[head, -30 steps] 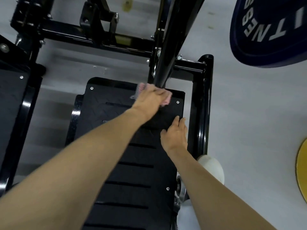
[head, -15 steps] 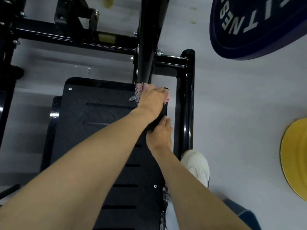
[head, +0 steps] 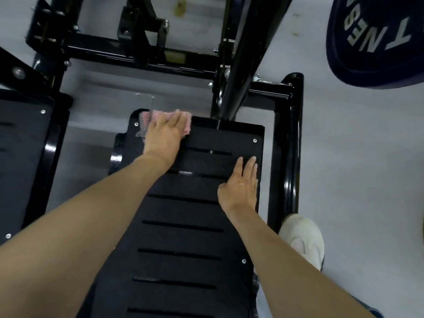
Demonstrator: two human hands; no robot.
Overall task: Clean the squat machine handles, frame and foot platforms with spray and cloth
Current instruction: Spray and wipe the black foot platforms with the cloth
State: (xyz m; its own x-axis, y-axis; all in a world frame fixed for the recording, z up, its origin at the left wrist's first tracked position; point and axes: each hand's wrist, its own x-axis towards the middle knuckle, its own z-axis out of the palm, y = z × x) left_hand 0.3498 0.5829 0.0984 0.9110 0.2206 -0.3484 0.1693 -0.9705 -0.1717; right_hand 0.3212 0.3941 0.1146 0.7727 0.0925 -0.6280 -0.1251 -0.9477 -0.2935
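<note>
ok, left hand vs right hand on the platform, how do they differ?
Left hand presses a pink cloth onto the platform; right hand lies bare on it and holds nothing. Left hand is at the far left corner; right hand is nearer the person, by the right edge. Shared: both lie flat on the platform, fingers fairly straight and pointing away from the person.

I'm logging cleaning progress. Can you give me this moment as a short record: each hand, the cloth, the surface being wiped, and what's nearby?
Left hand: presses flat on the cloth
Cloth: pink, at the platform's far left corner
Platform: black, slotted
Right hand: flat on the platform near its right edge, holding nothing
Frame: black tube along the platform's right side
Nearby: white shoe on the floor; blue plate at upper right
</note>
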